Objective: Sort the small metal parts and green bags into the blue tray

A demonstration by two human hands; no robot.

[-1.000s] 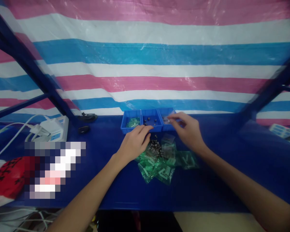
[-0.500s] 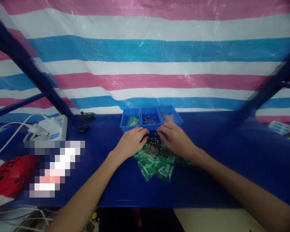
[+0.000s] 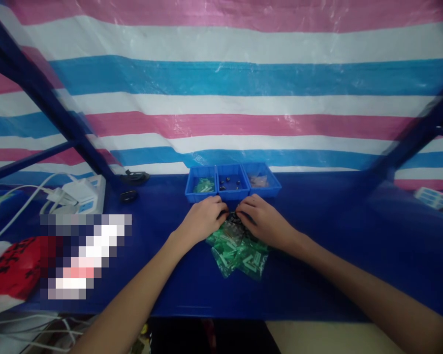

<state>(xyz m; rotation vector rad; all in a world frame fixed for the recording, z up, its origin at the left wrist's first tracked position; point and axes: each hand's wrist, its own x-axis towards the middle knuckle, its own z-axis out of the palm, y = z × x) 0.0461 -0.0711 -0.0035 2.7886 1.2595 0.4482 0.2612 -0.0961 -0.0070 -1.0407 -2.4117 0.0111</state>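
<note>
My left hand (image 3: 206, 216) and my right hand (image 3: 260, 219) are close together over a heap of small dark parts (image 3: 233, 220). Fingers on both hands are bent and pinched; whatever sits between them is too small to make out. Below the dark parts lie green plastic bags (image 3: 238, 253) with pale strips inside. Just beyond the hands stand three joined blue bins. The left bin (image 3: 189, 189) holds green packets, the middle bin (image 3: 232, 191) a few small dark parts, and the right bin (image 3: 275, 184) pinkish clear packets.
A white power strip with plugs (image 3: 92, 194) lies on the left of the blue table (image 3: 335, 236), near a small black object (image 3: 129, 195). Red and white packaging (image 3: 16, 268) lies front left. A striped sheet (image 3: 243, 78) hangs behind, between blue frame posts (image 3: 55, 108).
My right hand has come down from near the right bin to the dark parts, nearer my left hand. My left hand has shifted slightly.
</note>
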